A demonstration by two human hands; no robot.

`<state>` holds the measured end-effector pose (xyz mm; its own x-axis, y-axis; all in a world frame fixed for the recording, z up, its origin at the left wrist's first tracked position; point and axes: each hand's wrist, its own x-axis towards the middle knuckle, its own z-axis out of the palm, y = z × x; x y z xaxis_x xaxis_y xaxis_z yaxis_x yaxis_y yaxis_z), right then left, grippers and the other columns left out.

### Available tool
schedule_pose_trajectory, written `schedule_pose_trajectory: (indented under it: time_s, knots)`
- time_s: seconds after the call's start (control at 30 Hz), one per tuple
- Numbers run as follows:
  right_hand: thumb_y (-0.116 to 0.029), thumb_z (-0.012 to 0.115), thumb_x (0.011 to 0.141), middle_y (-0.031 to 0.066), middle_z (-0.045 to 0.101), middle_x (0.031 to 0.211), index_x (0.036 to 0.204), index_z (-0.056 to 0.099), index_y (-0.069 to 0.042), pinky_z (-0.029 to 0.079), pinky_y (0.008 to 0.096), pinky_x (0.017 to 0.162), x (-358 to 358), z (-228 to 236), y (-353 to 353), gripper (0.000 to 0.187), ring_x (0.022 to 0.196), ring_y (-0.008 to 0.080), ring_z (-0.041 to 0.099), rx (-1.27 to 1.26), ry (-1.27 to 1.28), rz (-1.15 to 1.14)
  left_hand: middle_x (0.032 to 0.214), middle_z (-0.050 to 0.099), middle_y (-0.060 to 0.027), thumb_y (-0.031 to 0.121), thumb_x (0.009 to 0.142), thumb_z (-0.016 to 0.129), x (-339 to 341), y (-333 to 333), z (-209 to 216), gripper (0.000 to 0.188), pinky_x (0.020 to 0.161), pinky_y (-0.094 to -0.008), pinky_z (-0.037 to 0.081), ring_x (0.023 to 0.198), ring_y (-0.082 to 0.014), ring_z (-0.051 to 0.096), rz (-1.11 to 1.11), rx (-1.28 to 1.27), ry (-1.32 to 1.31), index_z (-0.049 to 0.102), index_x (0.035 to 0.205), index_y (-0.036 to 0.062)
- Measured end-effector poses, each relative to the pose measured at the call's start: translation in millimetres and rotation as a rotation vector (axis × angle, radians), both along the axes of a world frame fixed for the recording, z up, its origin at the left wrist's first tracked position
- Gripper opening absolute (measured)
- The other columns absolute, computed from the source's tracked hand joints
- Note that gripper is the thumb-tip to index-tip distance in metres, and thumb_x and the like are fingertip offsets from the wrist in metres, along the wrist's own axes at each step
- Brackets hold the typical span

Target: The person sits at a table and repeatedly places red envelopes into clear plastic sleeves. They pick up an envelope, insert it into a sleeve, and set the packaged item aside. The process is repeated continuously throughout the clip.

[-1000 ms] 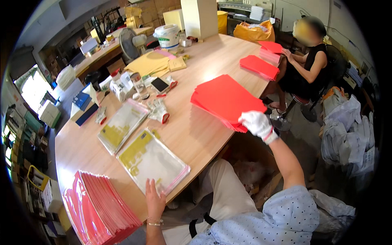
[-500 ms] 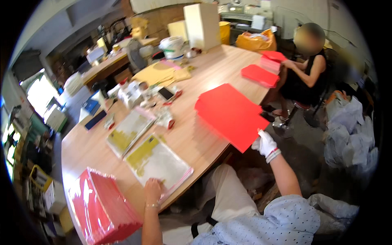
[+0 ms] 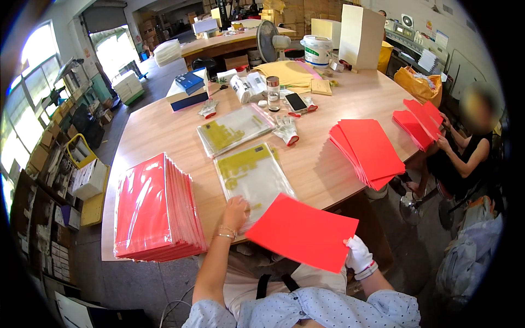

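Note:
My right hand (image 3: 359,257), in a white glove, grips the right edge of a flat red sheet (image 3: 306,232); whether it is one sheet or several together I cannot tell. The sheet hangs tilted in front of me, its left corner over a pile of clear plastic bags (image 3: 257,180) with olive-yellow print. My bare left hand (image 3: 235,212), a bracelet at its wrist, has its fingers curled on the near left edge of the top bag. Right of the bags lies a fanned pile of red sheets (image 3: 367,152).
At the left stands a tall stack of bagged red sheets (image 3: 145,213). Beyond the bags are a second bag pile (image 3: 232,131), loose gloves (image 3: 286,130), a phone (image 3: 296,101), a glass jar (image 3: 273,93) and a fan (image 3: 267,41). A co-worker at right handles red sheets (image 3: 418,121).
My right hand has drawn the red sheet off the pile, leftward and toward me, up to the bags. My left hand stays at the bag's edge. The view has turned.

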<state>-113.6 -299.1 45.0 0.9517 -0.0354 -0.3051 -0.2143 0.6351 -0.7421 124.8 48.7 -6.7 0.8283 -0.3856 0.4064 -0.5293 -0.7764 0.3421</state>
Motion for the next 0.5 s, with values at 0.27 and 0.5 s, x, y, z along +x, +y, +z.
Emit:
schedule_pose_trajectory:
  time_s: [0.27, 0.5]
  knots:
    - [-0.008, 0.043, 0.090, 0.0007, 0.058, 0.087, 0.110, 0.052, -0.004, 0.043, 0.0163, 0.052, -8.5, -14.8, 14.0, 0.022, 0.058, 0.0062, 0.051, 0.221, 0.159, -0.081, 0.078, 0.065, -0.0102, 0.019, 0.089, 0.053, -16.1, -3.3, 52.9, 0.026, 0.050, -0.0271, 0.047, 0.060, -0.0184, 0.063, 0.138, -0.882, 1.007, 0.059, 0.100, -0.0039]
    - [-0.015, 0.050, 0.089, -0.0016, 0.054, 0.072, 0.101, 0.053, -0.007, 0.039, 0.0220, 0.047, -1.3, 39.2, 38.8, 0.015, 0.051, 0.0063, 0.047, -0.035, 0.164, -0.198, 0.090, 0.064, -0.0103, 0.005, 0.090, 0.046, -52.0, -30.2, 55.5, 0.044, 0.054, -0.0250, 0.051, 0.068, -0.0154, 0.064, 0.123, -0.799, 0.765, 0.035, 0.131, -0.0042]
